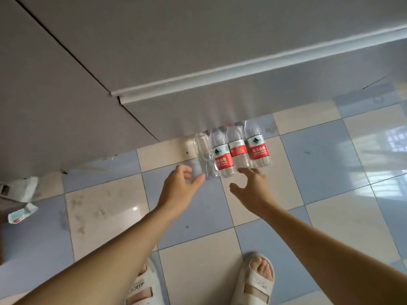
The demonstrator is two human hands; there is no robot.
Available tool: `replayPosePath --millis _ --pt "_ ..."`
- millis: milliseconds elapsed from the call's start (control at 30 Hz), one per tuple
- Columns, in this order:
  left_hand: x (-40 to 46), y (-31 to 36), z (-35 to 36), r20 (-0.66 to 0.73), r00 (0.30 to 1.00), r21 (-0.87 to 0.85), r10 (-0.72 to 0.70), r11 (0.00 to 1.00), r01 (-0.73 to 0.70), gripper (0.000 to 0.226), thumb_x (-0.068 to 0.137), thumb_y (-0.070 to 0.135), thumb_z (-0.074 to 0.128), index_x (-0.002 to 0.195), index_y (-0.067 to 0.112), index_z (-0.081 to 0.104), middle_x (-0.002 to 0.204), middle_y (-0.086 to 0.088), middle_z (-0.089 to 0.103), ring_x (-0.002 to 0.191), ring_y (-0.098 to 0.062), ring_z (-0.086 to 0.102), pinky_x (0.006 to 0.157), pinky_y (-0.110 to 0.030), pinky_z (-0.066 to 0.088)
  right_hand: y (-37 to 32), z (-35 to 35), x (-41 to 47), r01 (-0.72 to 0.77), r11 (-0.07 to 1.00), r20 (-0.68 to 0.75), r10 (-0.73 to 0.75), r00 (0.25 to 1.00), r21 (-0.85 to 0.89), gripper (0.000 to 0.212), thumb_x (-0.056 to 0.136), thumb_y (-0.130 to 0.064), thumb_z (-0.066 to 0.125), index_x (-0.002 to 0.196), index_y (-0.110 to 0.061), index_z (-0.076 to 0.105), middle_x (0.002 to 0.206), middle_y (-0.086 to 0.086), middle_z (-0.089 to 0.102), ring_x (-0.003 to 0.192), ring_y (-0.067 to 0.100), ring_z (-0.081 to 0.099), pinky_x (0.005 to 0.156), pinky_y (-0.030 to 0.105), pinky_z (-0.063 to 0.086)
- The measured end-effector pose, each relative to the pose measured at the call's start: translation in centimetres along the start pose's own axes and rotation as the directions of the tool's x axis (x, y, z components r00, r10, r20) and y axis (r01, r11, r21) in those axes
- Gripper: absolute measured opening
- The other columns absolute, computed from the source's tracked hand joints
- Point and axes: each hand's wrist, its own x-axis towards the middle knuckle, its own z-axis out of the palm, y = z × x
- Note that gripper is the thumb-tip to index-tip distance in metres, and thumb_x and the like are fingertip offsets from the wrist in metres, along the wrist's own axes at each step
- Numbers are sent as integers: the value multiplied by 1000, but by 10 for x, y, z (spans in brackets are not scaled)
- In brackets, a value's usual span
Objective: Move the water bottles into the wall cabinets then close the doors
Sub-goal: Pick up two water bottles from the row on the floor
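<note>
A shrink-wrapped pack of water bottles (pixel 236 151) with red labels stands on the tiled floor against the base of a grey cabinet. Loose clear wrap (pixel 203 158) hangs off the pack's left end. My left hand (pixel 181 183) reaches down to that end, and its fingertips pinch the loose wrap. My right hand (pixel 251 186) is spread open just in front of the pack's lower edge, fingertips touching or nearly touching the bottles' bases. The wall cabinets are out of view.
Grey cabinet fronts (pixel 66 95) with a pale handle rail (pixel 242 64) fill the upper view. Torn packaging scraps (pixel 22 201) lie on the floor at the left. My feet in white sandals (pixel 256 282) stand on the blue and cream tiles below the pack.
</note>
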Motion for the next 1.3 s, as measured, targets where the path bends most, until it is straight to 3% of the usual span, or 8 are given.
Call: replayPosePath --millis 333,467,633,800,900,1033,1167,1300 --pt "129 -69 109 -48 998 42 -28 999 30 84 82 47 80 146 12 36 136 -13 50 119 -30 55 93 -33 45 68 68 124 299 903 2 -314 949 -309 71 89 -20 68 153 -17 38 154 9 42 140 31 34 115 48 33" --pt "151 -74 130 -15 993 -6 -121 993 121 81 86 51 75 146 15 34 129 -13 60 114 -34 62 91 -39 51 78 92 128 303 882 7 -322 947 -361 77 87 -15 66 157 -19 33 164 8 28 144 32 32 118 43 31" --pt "143 -83 131 88 964 -147 -250 954 260 59 83 47 78 122 11 53 118 -10 65 102 -28 68 84 -52 61 89 109 110 348 900 27 -354 935 -263 83 83 -13 64 158 -26 30 169 -4 11 150 25 20 119 33 27" --pt "97 -116 119 164 936 51 -312 950 308 58 82 42 81 125 15 54 120 -6 66 108 -29 66 92 -46 58 96 128 74 403 888 114 -387 915 -223 83 84 -10 60 159 -25 27 169 -10 10 145 21 21 115 25 26" --pt "72 -136 116 212 934 142 -286 955 260 47 84 43 80 120 20 60 114 -4 71 94 -25 67 76 -35 59 97 139 59 424 884 119 -408 905 -198 77 90 -18 62 159 -22 29 168 -6 18 143 23 26 118 31 29" --pt "60 -147 114 137 959 165 -249 960 226 44 92 41 71 127 16 60 116 -6 69 99 -28 67 78 -39 58 92 139 61 348 937 -20 -349 937 -16 65 99 -41 57 157 -21 33 148 0 48 126 22 45 104 37 43" --pt "78 -138 106 27 979 117 -204 973 200 60 87 44 76 131 12 51 126 -7 61 109 -27 62 81 -36 54 82 132 90 212 970 -71 -204 976 120 69 97 -49 59 155 -27 29 143 5 46 125 22 48 96 27 37" --pt "103 -127 104 26 987 89 -158 984 155 76 82 44 81 140 14 43 131 -7 59 115 -27 60 95 -42 52 70 130 131 64 989 -32 -60 998 137 80 92 -48 67 156 -20 26 143 13 45 124 29 52 101 35 44"
